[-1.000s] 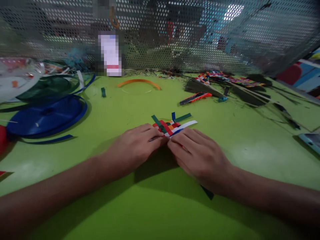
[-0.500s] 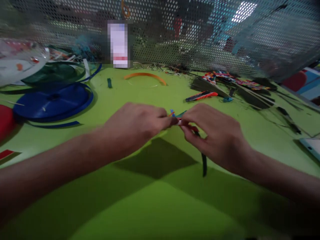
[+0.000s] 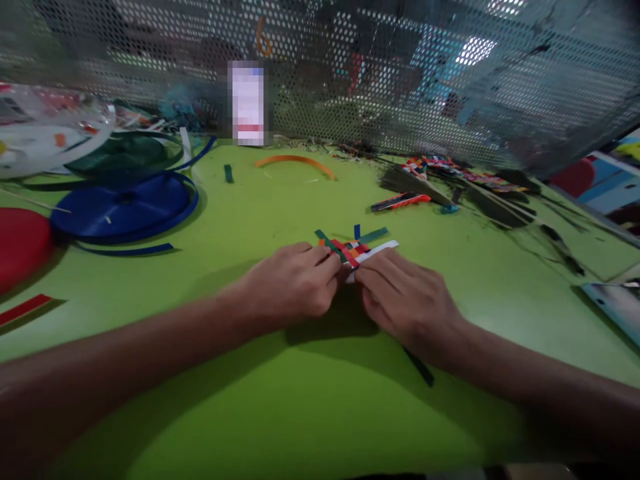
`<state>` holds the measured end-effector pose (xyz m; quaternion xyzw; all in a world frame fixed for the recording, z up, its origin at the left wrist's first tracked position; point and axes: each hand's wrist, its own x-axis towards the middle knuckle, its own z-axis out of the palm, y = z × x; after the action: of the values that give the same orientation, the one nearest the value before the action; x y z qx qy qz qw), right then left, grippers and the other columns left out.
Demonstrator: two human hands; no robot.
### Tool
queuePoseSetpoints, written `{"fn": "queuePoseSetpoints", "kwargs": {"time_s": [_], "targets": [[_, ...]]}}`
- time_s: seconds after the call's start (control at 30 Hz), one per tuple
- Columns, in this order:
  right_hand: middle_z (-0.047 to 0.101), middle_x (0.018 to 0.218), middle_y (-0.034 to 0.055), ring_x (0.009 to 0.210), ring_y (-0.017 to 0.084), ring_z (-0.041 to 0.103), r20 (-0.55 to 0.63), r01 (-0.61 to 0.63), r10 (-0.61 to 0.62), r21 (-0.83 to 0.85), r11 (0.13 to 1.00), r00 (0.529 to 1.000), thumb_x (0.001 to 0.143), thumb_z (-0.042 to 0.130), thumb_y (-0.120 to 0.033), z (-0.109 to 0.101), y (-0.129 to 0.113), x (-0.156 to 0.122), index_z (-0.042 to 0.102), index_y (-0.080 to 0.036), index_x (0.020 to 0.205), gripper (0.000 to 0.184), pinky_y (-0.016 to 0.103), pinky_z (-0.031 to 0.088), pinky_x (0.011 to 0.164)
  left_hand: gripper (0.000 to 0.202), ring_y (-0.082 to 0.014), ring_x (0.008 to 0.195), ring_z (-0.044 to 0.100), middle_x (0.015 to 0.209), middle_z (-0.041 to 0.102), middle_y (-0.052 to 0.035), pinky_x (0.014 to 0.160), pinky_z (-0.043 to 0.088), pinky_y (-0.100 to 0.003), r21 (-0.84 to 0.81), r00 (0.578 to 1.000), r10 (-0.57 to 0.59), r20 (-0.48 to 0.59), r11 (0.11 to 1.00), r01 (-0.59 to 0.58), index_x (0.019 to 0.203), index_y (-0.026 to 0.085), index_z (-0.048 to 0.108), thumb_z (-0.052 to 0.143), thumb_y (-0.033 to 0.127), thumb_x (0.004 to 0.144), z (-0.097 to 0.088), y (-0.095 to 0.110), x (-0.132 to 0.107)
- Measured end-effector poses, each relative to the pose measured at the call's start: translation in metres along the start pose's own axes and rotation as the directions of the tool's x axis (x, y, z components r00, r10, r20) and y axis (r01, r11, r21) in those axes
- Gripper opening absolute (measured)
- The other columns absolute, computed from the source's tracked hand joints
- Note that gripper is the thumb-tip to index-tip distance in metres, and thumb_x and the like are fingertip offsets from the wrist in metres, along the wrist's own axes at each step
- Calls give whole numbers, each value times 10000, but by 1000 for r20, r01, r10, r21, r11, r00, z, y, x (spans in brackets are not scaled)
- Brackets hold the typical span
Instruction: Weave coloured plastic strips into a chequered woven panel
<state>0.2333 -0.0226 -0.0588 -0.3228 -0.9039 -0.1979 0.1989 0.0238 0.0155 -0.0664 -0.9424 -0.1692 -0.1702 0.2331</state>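
Left hand (image 3: 300, 280) and right hand (image 3: 413, 297) nearly meet, both pinching the near edge of a woven strip piece (image 3: 350, 251) mid-tabletop (image 3: 300, 210) — long axis can't be told, partly covered; one green end (image 3: 320, 236) points away-left, a blue end (image 3: 357, 231) straight away, a second green end (image 3: 376, 235) and a white end (image 3: 387, 247) away-right. Clear plastic packaging (image 3: 60, 100) at left, contents blurred, lies near the green roll (image 3: 120, 157) and blue roll (image 3: 120, 208) — upright screen (image 3: 248, 103) pixelated, unreadable.

2 hands (image 3: 300, 280) (image 3: 407, 293), 1 woven piece (image 3: 354, 253), 1 box cutter (image 3: 400, 202)
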Motion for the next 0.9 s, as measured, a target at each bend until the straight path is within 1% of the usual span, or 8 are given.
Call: {"fn": "queuePoseSetpoints", "kwargs": {"time_s": [0.13, 0.23, 0.3, 0.37, 0.43, 0.5, 0.73, 0.9], "targets": [[688, 831, 95, 780, 211, 604, 13, -70, 69, 189, 980, 998, 914, 518, -73, 1, 4, -10, 649, -139, 894, 148, 340, 517, 704, 210, -239, 848, 689, 945, 736, -128, 697, 558, -350, -2, 1000, 18, -20, 1000, -18, 973, 50, 692, 494, 117, 991, -1, -3, -1], [689, 868, 89, 800, 206, 615, 33, -157, 156, 360, 919, 987, 926, 535, -105, -2, 13, -18, 632, -152, 921, 108, 347, 530, 714, 243, -241, 874, 692, 941, 736, -129, 712, 566, -352, -8, 1000, 27, -5, 1000, -27, 1052, 41, 678, 447, 105, 1007, -4, -5, 0], [688, 869, 78, 787, 194, 622, 78, -289, 285, 439, 851, 955, 935, 541, -126, -5, 18, -21, 634, -161, 915, 102, 334, 532, 699, 269, -235, 893, 689, 959, 736, -134, 727, 565, -347, -14, 999, 40, 16, 999, -39, 1077, 50, 669, 411, 98, 1017, -6, -6, 0], [694, 870, 66, 754, 178, 628, 166, -440, 414, 477, 761, 895, 928, 557, -141, -7, 22, -22, 654, -170, 917, 102, 311, 529, 667, 292, -233, 921, 685, 976, 733, -141, 748, 561, -343, -30, 998, 56, 33, 998, -55, 1132, 51, 651, 383, 92, 1023, -8, -7, 2], [702, 884, 64, 749, 175, 635, 240, -516, 460, 480, 709, 855, 915, 568, -133, -7, 24, -21, 681, -176, 923, 121, 302, 527, 657, 316, -233, 961, 681, 987, 731, -135, 782, 556, -342, -65, 996, 64, 55, 996, -60, 1222, 63, 615, 369, 86, 1024, -10, -8, 3], [707, 926, 78, 808, 190, 646, 255, -486, 414, 484, 728, 874, 913, 560, -116, -5, 26, -20, 703, -173, 943, 157, 323, 540, 711, 331, -235, 1004, 672, 1017, 727, -126, 820, 549, -346, -100, 995, 67, 75, 993, -59, 1268, 97, 594, 365, 102, 1030, -10, -10, 3], [717, 1119, 113, 986, 208, 676, 179, -211, 144, 454, 866, 973, 949, 512, -93, 3, 36, -22, 677, -147, 1143, 260, 349, 566, 849, 340, -242, 1087, 646, 1152, 703, -120, 892, 539, -363, -163, 995, 39, 87, 986, -24, 1222, 134, 625, 333, 154, 1048, -6, -14, 2], [714, 1069, 122, 917, 217, 672, 182, 11, -70, 303, 953, 981, 977, 451, -90, 2, 49, -21, 663, -136, 1119, 260, 349, 571, 763, 421, -235, 1044, 646, 1134, 702, -113, 883, 544, -364, -206, 988, 0, 153, 978, 32, 1277, 158, 596, 238, 162, 1055, -7, -16, 1]]}}
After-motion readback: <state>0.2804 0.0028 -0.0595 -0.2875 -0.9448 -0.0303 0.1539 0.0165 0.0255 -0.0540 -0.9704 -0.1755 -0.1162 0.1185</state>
